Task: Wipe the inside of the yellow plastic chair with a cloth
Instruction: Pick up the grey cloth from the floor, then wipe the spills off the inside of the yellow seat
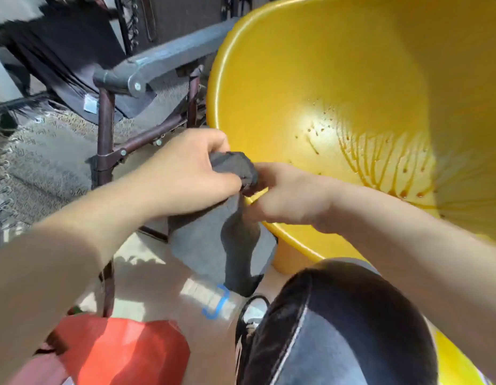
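The yellow plastic chair (338, 79) fills the right of the view, its bowl-shaped inside streaked with brown drips and droplets (380, 162). A grey cloth (213, 240) hangs just outside the chair's front-left rim. My left hand (191, 173) grips the bunched top of the cloth from the left. My right hand (285, 195) pinches the same bunch from the right, its wrist lying over the chair's rim. The rest of the cloth drapes down between both hands.
A folding chair with a grey armrest (157, 65) and dark frame (105, 129) stands close on the left. A red bag (121, 351) lies at the bottom left. My knee in dark jeans (338, 329) sits below the yellow chair. Blue tape (216, 304) marks the floor.
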The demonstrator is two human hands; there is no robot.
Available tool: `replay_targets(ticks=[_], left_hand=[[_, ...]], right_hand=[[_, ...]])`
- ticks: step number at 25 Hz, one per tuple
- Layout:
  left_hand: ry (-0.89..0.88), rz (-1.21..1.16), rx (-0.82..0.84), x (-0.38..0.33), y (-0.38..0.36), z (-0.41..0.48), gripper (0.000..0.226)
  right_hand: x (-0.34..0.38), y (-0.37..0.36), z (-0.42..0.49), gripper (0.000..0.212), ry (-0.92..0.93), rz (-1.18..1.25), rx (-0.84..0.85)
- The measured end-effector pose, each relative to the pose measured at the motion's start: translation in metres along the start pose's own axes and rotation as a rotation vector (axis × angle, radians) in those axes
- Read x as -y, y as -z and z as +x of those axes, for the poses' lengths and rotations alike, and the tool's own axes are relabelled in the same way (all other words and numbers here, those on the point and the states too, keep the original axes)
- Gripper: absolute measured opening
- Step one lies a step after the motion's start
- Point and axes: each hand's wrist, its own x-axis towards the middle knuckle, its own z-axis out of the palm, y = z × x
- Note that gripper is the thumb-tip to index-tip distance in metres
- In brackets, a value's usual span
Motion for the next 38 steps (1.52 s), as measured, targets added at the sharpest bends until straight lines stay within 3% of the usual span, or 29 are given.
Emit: replay_targets(ticks=[6, 9, 11, 13, 15, 17, 20, 23, 25, 27, 30, 32, 35, 38], left_hand=[[-0.375, -0.149, 0.080, -0.160, 0.017, 0.022, 0.024], [-0.469, -0.113, -0.004, -0.204, -0.010, 0.043, 0.025], [-0.490, -0.082, -0.082, -0.215, -0.038, 0.059, 0.023], [-0.423, -0.170, -0.100, -0.207, -0.074, 0.073, 0.025], [-0.281, -0.210, -0.009, -0.187, -0.108, 0.085, 0.026], [-0.148, -0.101, 0.133, -0.168, -0.130, 0.094, 0.026], [-0.083, 0.055, 0.235, -0.150, -0.143, 0.109, 0.028], [-0.028, 0.284, 0.315, -0.133, -0.161, 0.121, 0.038], [-0.050, 0.475, 0.345, -0.128, -0.182, 0.118, 0.051], [-0.088, 0.551, 0.372, -0.132, -0.212, 0.102, 0.068], [0.064, 0.530, 0.686, -0.156, -0.275, 0.048, 0.114], [0.155, 0.549, 0.704, -0.161, -0.310, 0.024, 0.125], [0.049, 0.504, 0.593, -0.152, -0.325, 0.027, 0.102], [-0.146, 0.465, 0.616, -0.132, -0.316, 0.039, 0.070]], right_hand=[[-0.048, 0.097, -0.104, 0.046, 0.141, 0.301, -0.227], [-0.082, 0.124, -0.138, 0.047, 0.116, 0.384, -0.393], [-0.111, 0.138, -0.155, 0.046, 0.049, 0.370, -0.408], [-0.143, 0.148, -0.166, 0.045, -0.075, 0.294, -0.378], [-0.170, 0.156, -0.170, 0.041, -0.190, 0.205, -0.373], [-0.187, 0.163, -0.170, 0.036, -0.259, 0.174, -0.404], [-0.193, 0.174, -0.163, 0.034, -0.291, 0.323, -0.466], [-0.209, 0.177, -0.145, 0.022, -0.373, 0.017, -0.574], [-0.220, 0.172, -0.136, 0.016, -0.413, -0.214, -0.630], [-0.230, 0.167, -0.132, 0.016, -0.397, -0.241, -0.638], [-0.239, 0.161, -0.137, 0.017, -0.352, -0.242, -0.649], [-0.248, 0.155, -0.143, 0.017, -0.309, -0.314, -0.697], [-0.264, 0.144, -0.156, 0.016, -0.268, -0.395, -0.781], [-0.275, 0.130, -0.165, 0.015, -0.220, -0.469, -0.803]])
